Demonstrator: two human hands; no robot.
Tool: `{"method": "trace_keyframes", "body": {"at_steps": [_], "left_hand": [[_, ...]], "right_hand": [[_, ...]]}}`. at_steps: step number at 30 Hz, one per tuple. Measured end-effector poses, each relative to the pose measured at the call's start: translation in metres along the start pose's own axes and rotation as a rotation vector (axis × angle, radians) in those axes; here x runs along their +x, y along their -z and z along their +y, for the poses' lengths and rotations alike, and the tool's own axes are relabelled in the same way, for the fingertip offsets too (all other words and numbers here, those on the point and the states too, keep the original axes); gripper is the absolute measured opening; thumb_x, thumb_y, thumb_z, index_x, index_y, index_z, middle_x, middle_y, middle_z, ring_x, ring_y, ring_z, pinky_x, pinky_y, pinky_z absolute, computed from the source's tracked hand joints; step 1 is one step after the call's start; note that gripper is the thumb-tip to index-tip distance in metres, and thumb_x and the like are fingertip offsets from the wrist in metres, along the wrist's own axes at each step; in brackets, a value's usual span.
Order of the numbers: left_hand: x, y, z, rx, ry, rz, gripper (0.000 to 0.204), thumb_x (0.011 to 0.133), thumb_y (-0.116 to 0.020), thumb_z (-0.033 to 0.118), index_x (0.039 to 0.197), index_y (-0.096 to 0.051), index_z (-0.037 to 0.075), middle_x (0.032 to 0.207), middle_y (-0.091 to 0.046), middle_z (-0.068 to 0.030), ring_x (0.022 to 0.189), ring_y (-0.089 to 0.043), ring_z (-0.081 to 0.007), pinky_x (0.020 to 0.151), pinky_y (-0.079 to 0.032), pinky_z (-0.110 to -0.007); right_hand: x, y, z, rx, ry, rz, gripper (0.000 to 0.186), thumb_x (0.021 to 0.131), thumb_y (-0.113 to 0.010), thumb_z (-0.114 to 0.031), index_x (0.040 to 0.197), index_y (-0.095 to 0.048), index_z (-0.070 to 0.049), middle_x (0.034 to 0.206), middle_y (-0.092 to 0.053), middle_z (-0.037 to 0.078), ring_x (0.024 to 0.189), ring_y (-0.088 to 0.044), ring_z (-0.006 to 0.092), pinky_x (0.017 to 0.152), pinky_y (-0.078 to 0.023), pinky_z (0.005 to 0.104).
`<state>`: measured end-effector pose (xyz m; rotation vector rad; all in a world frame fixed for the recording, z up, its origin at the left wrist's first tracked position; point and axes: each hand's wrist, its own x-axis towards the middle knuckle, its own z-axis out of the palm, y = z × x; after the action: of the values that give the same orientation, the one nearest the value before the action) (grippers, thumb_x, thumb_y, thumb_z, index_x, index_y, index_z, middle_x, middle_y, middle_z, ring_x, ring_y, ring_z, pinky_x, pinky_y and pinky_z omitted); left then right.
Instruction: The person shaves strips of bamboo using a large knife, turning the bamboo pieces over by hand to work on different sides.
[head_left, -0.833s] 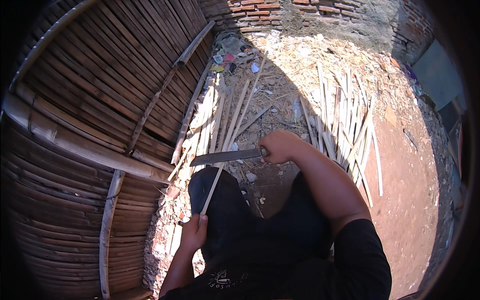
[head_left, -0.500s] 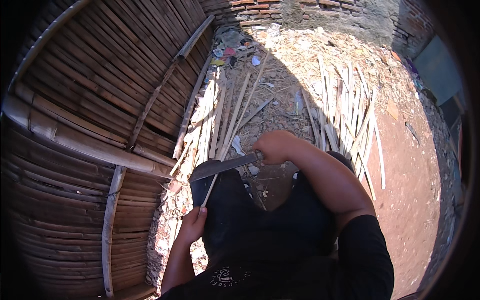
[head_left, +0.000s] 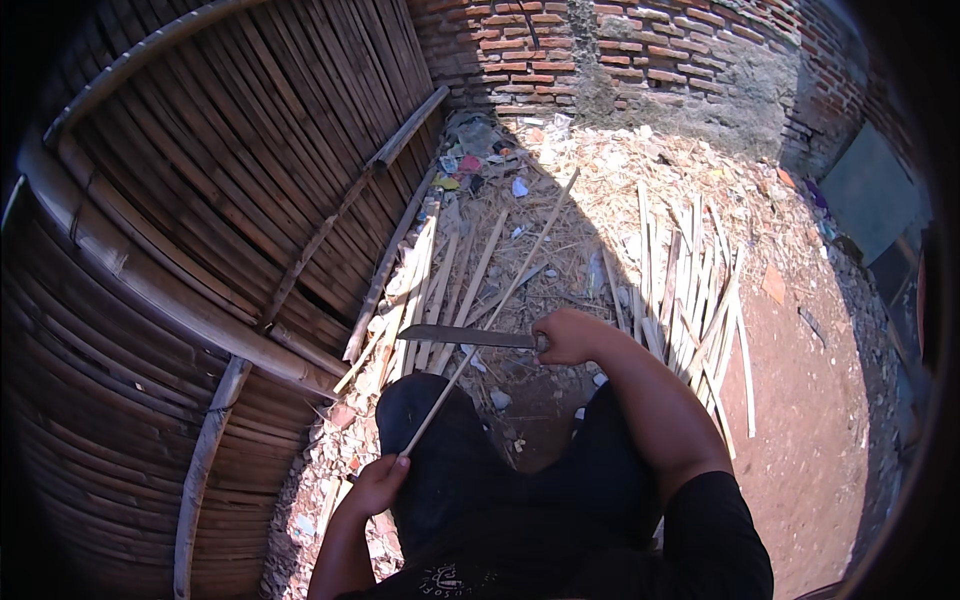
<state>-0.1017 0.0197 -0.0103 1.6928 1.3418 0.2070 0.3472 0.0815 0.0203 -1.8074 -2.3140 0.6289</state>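
My left hand (head_left: 378, 486) is closed around the near end of a long, thin bamboo strip (head_left: 432, 413). The strip slants up past my left knee and away to the right. In my right hand (head_left: 568, 337) is the handle of a machete (head_left: 465, 336), gripped in a fist. Its dark, wide blade points left, nearly level, and crosses the strip just beyond my knees. Whether the edge bites into the strip is too small to tell.
Several split bamboo strips (head_left: 690, 290) lie in a pile ahead on the right, more (head_left: 480, 265) on the left. A slatted bamboo wall (head_left: 230, 180) stands close at left, a brick wall (head_left: 660, 60) at the back. Shavings and litter (head_left: 600, 165) cover the ground.
The machete has slid farther along the strip, away from me, and its blade has turned from slanting to nearly level. My left hand still grips the strip. The view has tilted upward.
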Motion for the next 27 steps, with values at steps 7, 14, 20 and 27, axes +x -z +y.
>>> {"method": "trace_keyframes", "body": {"at_steps": [7,14,20,27], "left_hand": [[-0.008,-0.003,-0.008,-0.029,0.034,0.029,0.05,0.107,-0.049,0.048,0.093,-0.063,0.001,0.078,-0.056,-0.0031,0.078,-0.051,-0.0135,0.072,-0.045,-0.033],[0.003,0.0,-0.018,-0.128,0.008,-0.032,0.046,0.108,-0.048,0.045,0.092,-0.061,0.003,0.075,-0.053,0.0003,0.074,-0.049,-0.0112,0.068,-0.043,-0.031],[0.008,0.008,-0.022,-0.182,0.082,-0.126,0.045,0.108,-0.049,0.045,0.091,-0.06,0.004,0.075,-0.053,0.0014,0.074,-0.049,-0.0107,0.068,-0.042,-0.031],[-0.005,-0.007,-0.022,-0.07,-0.012,0.066,0.049,0.107,-0.049,0.046,0.095,-0.063,0.001,0.08,-0.057,-0.0036,0.079,-0.052,-0.0134,0.073,-0.045,-0.033]], "right_hand": [[-0.002,0.003,-0.057,-0.01,0.195,-0.159,0.048,0.076,-0.081,-0.039,0.109,-0.071,-0.007,0.101,-0.072,0.021,0.1,-0.068,0.0407,0.087,-0.053,0.0497],[0.006,0.005,0.028,0.091,-0.152,0.187,0.049,0.077,-0.081,-0.041,0.107,-0.071,-0.003,0.101,-0.072,0.021,0.101,-0.068,0.0412,0.089,-0.053,0.0503],[0.005,-0.012,-0.027,-0.031,0.066,-0.091,0.047,0.077,-0.081,-0.041,0.106,-0.073,-0.005,0.101,-0.072,0.02,0.101,-0.068,0.041,0.089,-0.053,0.0506],[0.006,0.0,-0.008,-0.001,0.026,-0.034,0.051,0.077,-0.08,-0.046,0.105,-0.073,-0.004,0.099,-0.072,0.021,0.1,-0.068,0.0413,0.089,-0.053,0.0507]]}}
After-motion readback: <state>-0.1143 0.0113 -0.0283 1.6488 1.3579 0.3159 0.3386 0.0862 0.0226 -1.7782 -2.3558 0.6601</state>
